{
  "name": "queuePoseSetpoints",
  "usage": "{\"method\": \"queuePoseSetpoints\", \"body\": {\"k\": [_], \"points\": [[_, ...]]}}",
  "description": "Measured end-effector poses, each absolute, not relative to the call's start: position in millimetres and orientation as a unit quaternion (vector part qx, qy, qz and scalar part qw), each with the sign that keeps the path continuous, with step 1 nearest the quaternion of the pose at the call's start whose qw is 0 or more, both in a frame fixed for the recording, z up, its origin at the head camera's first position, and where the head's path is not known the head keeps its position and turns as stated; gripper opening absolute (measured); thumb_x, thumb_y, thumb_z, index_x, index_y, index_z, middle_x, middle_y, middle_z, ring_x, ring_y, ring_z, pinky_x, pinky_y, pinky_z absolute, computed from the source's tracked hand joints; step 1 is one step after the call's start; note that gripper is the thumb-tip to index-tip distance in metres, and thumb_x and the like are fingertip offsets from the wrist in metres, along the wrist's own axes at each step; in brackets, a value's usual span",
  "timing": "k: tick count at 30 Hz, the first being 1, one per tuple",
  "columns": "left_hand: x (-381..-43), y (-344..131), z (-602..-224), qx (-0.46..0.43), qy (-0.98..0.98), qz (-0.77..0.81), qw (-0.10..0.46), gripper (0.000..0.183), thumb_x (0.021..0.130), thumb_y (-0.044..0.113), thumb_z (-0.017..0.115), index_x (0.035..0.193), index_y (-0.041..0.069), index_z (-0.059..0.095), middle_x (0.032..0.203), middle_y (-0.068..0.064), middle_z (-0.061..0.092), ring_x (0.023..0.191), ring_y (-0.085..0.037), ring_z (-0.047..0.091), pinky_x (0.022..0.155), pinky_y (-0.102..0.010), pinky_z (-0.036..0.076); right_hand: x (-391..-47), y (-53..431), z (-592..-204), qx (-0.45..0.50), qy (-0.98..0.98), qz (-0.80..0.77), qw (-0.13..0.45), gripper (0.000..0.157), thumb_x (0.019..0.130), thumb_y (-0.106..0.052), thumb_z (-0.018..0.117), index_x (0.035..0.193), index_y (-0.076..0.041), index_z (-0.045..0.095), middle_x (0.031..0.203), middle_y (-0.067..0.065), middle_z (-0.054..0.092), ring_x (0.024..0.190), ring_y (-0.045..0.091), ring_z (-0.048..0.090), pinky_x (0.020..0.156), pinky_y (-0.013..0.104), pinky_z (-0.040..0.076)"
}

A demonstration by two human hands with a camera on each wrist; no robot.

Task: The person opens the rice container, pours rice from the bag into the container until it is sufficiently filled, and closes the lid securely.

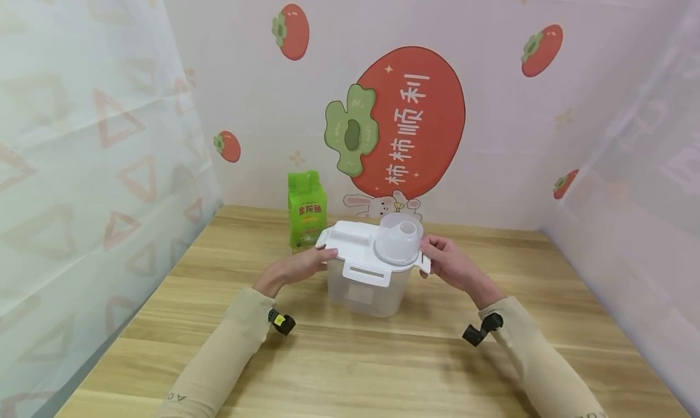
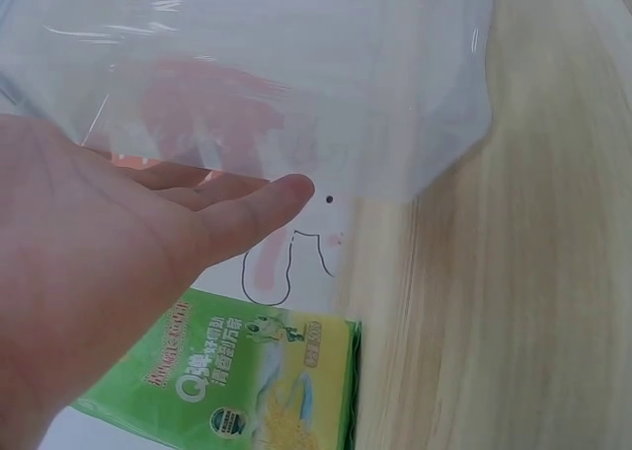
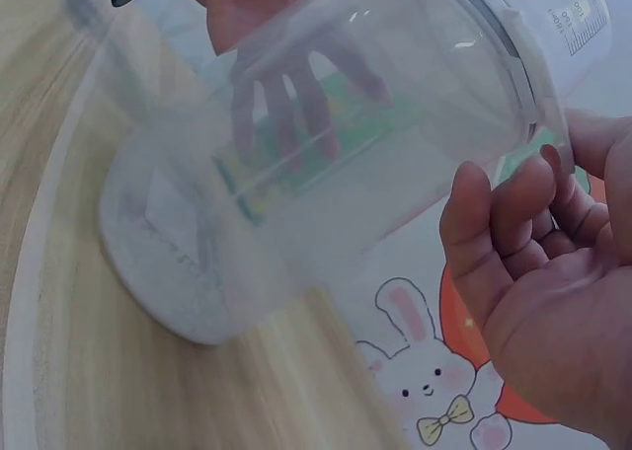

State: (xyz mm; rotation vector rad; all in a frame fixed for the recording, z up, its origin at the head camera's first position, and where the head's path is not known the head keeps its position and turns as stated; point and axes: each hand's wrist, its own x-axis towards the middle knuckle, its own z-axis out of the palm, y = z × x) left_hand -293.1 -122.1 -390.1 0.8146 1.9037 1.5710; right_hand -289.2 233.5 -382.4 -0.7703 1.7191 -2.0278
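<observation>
A translucent plastic storage container (image 1: 365, 296) with a white lid (image 1: 350, 239) stands on the table in the middle of the head view. On the lid sits a clear measuring cup (image 1: 398, 239), its printed scale showing in the right wrist view. The lid's front latch (image 1: 366, 274) sticks outward. My left hand (image 1: 301, 267) lies along the left end, thumb at the lid's edge; its fingers (image 3: 281, 114) show straight and spread through the container wall. With thumb and curled fingers, my right hand (image 1: 451, 263) pinches the latch at the lid's right end.
Behind the container's left end stands a green bag (image 1: 308, 214) with printed lettering. The wooden table (image 1: 350, 369) meets a printed backdrop (image 1: 246, 71) at the back, and patterned curtains hang at both sides. Each wrist wears a small black camera (image 1: 281, 322).
</observation>
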Motion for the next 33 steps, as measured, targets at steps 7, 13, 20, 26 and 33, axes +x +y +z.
{"method": "queuePoseSetpoints", "body": {"k": [7,13,20,26,33], "points": [[-291,-121,-388,0.293,0.721,0.568,0.269,0.069,0.103,0.038,0.037,0.157,0.013,0.001,0.160,-0.012,0.015,0.150,-0.031,0.014,0.120,-0.057,0.021,-290,236,-376,-0.239,0.629,-0.714,0.193,0.029,0.104,-0.016,0.046,0.082,-0.015,0.064,0.077,-0.006,0.067,0.063,0.007,0.059,0.054,0.021,0.051],[-289,-119,-387,0.281,0.738,0.553,0.266,0.068,0.104,0.037,0.038,0.157,0.013,0.004,0.161,-0.008,0.016,0.150,-0.029,0.016,0.120,-0.054,0.024,-289,237,-372,-0.228,0.647,-0.703,0.187,0.029,0.103,-0.015,0.048,0.080,-0.016,0.065,0.074,-0.006,0.065,0.060,0.006,0.058,0.053,0.021,0.050],[-292,-116,-396,0.334,0.786,0.478,0.205,0.086,0.092,0.048,0.062,0.157,0.019,0.013,0.162,-0.002,0.018,0.150,-0.023,0.019,0.120,-0.049,0.024,-288,243,-368,-0.204,0.679,-0.684,0.170,0.029,0.101,-0.010,0.047,0.075,-0.016,0.060,0.071,-0.006,0.062,0.058,0.006,0.056,0.054,0.020,0.050],[-292,-102,-402,0.352,0.773,0.503,0.162,0.080,0.085,0.032,0.077,0.148,0.031,0.027,0.150,0.006,0.036,0.139,-0.018,0.034,0.113,-0.046,0.034,-290,246,-367,-0.189,0.710,-0.665,0.133,0.031,0.101,-0.008,0.045,0.073,-0.016,0.055,0.072,-0.006,0.058,0.063,0.008,0.055,0.057,0.023,0.050],[-290,-88,-402,0.366,0.769,0.506,0.134,0.078,0.084,0.029,0.078,0.145,0.037,0.030,0.146,0.010,0.038,0.136,-0.014,0.036,0.114,-0.044,0.033,-293,247,-359,-0.180,0.736,-0.640,0.124,0.020,0.103,-0.015,0.046,0.093,-0.016,0.063,0.079,-0.004,0.062,0.068,0.011,0.058,0.062,0.026,0.053]]}}
